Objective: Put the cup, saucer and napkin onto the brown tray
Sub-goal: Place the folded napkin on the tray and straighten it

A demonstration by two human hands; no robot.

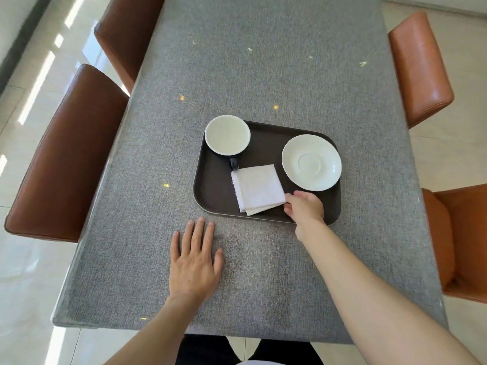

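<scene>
The brown tray (pixel 213 185) lies on the grey table. A white cup (pixel 227 134) with a dark handle stands in the tray's far left corner. The white saucer (pixel 311 162) rests on the tray's right side. A folded white napkin (pixel 257 189) lies near the tray's front edge. My right hand (pixel 304 206) sits over the tray's front right part, fingertips touching the napkin's right corner; whether they pinch it is unclear. My left hand (pixel 195 262) lies flat, palm down, on the table in front of the tray, holding nothing.
The grey table (pixel 263 75) stretches away from me. Two brown chairs (pixel 63 159) stand along its left side and two orange chairs (pixel 421 67) along its right. The table's front edge is close to my body.
</scene>
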